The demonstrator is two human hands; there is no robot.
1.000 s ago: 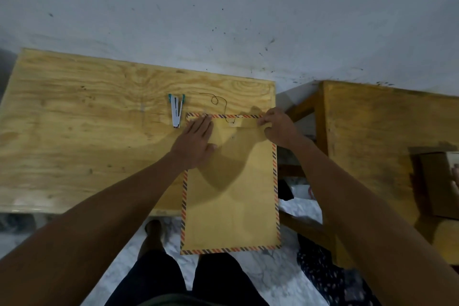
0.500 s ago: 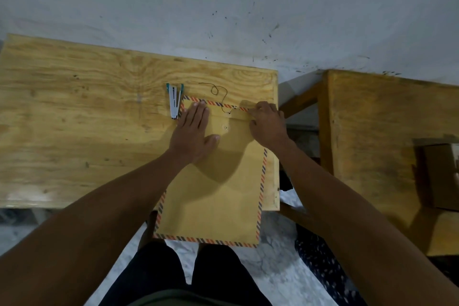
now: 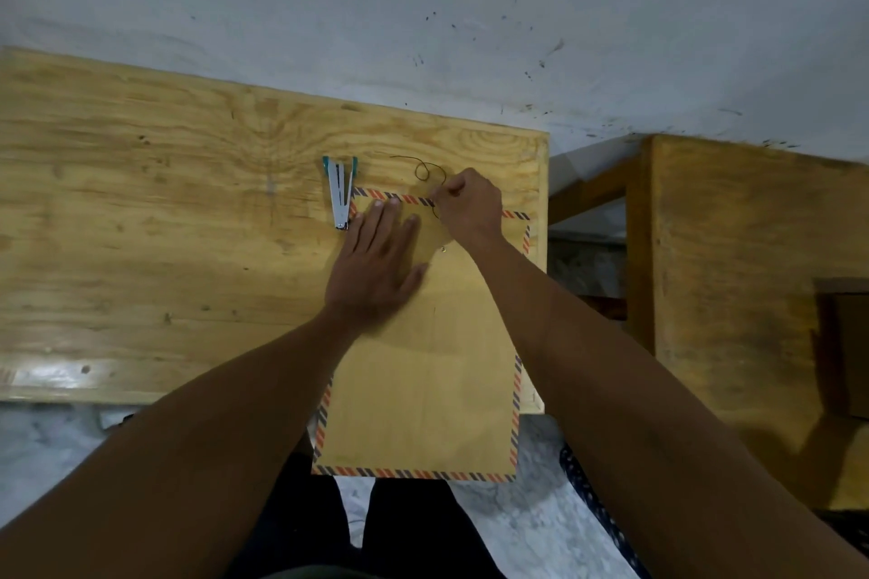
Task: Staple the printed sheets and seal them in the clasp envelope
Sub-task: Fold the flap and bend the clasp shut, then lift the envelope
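The pale plywood table top point(image 3: 188, 226) carries all task items. The tan clasp envelope with the striped red-and-blue border point(image 3: 423, 390) lies flat on it, flap end away from the person, near end overhanging the table edge. No printed sheets are visible; judged from this, stapling and insertion are complete and only sealing remains.

The left hand point(image 3: 376, 268) rests palm down on the envelope's upper part, fingers point(image 3: 383, 221) extended and flat, gripping nothing. The right hand point(image 3: 470, 205), just right of those fingertips at the flap edge, is clenched, apparently pinching the thin dark closure string point(image 3: 425, 172), which loops loose beyond its knuckles. The small metal clasp eyelet point(image 3: 443, 249) sits between the two hands, not visibly wound.

The teal-and-white stapler point(image 3: 339, 193) lies just left of the left fingertips, unattended.
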